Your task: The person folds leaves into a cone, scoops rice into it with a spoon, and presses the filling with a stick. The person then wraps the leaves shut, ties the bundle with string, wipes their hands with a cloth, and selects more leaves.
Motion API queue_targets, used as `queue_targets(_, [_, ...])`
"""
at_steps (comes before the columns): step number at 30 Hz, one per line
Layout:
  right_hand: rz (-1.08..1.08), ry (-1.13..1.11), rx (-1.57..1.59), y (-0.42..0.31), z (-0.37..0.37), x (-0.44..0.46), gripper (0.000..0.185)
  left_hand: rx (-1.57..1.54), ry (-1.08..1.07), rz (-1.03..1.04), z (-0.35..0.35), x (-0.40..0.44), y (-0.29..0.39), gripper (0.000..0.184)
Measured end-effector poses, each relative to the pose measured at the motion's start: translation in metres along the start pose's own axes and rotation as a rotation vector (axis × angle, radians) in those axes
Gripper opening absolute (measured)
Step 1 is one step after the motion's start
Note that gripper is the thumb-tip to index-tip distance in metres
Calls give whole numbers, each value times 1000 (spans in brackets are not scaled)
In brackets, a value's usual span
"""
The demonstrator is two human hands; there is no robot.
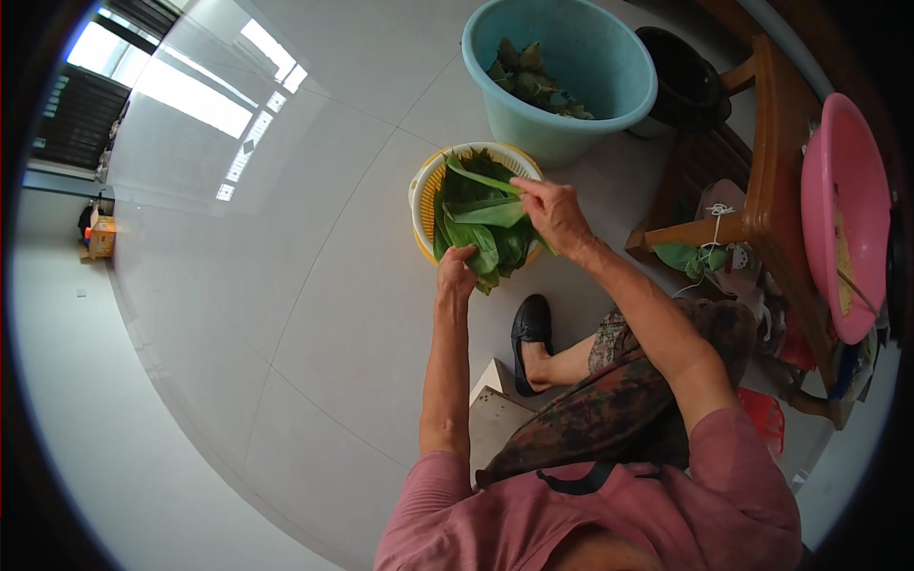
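Broad green leaves (486, 211) lie heaped in a yellow and white slotted basket (427, 195) on the floor. At the basket's near edge, my left hand (457, 270) is closed on the lower end of a leaf, with the thumb on top. My right hand (557, 217) is over the basket's right side, its fingers pinched on the end of a long green leaf. The leaf between the hands lies above the heap. My right hand hides part of the basket's rim.
Behind the basket stands a light blue tub (562, 133) with darker leaves (533, 81) inside. A black bucket (678, 76) is beside it. On the right, a wooden chair (762, 190) bears a pink basin (857, 181). My shoe (531, 328) is near the basket.
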State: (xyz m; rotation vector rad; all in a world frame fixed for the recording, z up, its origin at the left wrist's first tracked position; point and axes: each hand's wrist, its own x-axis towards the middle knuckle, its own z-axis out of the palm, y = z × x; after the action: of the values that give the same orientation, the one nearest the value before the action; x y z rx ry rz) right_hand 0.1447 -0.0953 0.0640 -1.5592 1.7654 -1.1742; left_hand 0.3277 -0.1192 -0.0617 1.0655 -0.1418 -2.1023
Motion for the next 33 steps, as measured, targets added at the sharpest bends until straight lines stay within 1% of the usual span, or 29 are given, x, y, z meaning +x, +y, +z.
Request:
queue_targets(1, [-100, -3, -38, -3, 4, -6, 25, -8, -30, 44, 2, -5, -5, 33])
queue_targets(2, [-156, -31, -49, -2, 10, -11, 25, -16, -60, 92, 3, -10, -9, 32])
queue_targets(3, [-213, -59, -58, 3, 18, -16, 24, 15, -11, 143, 0, -10, -17, 32])
queue_targets(4, [-266, -88, -67, 8, 26, -23, 24, 56, 93, 96, -1, -11, -20, 32])
queue_targets(5, [-205, -225, -97, 12, 28, -30, 22, 96, 199, 46, -2, -14, -23, 33])
queue_targets(6, [-172, -314, -210, 23, 30, -30, 21, 132, 298, -3, -1, -12, -26, 33])
queue_targets(8, [-78, -490, -432, 48, 35, -41, 17, 180, 227, 15, -2, -17, -26, 31])
queue_targets(10, [-39, -553, -525, 61, 37, -52, 11, 234, 168, 42, -7, -29, -14, 30])
queue_targets(11, [-36, -570, -579, 65, 35, -46, 9, 186, 131, 66, -6, -37, -7, 29])
queue_targets(14, [32, -515, -410, 76, 34, -51, 9, 252, -11, 154, 4, -66, 27, 30])
queue_targets(15, [35, -476, -385, 68, 32, -42, 9, 280, 25, 179, 11, -80, 37, 36])
queue_targets(17, [46, -395, -337, 31, 21, -21, 10, 242, 38, 196, -1, -79, 31, 43])
queue_targets(20, [-38, -124, -135, -33, -2, -8, 13, 177, 15, 199, -7, -72, 18, 55])
queue_targets(21, [-154, -91, -117, -43, -2, -8, 15, 152, 4, 198, -7, -72, 14, 59])
queue_targets(23, [-391, -21, -70, -57, 4, -10, 20, 138, -67, 207, -4, -76, 9, 61])
queue_targets(24, [-444, -82, -126, -58, 10, -16, 20, 137, -101, 211, -2, -80, 9, 61])
queue_targets(26, [-547, -196, -239, -53, 25, -35, 20, 2, -127, 198, 4, -87, 12, 53])
queue_targets(29, [-403, -481, -426, -49, 38, -57, 17, -171, -164, 189, 6, -89, 17, 40])
queue_targets(30, [-413, -498, -465, -48, 40, -61, 13, -226, -174, 187, 6, -89, 17, 36])
queue_targets(32, [-430, -533, -542, -51, 43, -65, 9, -119, -82, 258, 7, -91, 17, 37])
queue_targets(33, [-437, -599, -508, -52, 41, -64, 13, -63, -38, 291, 8, -91, 17, 38])
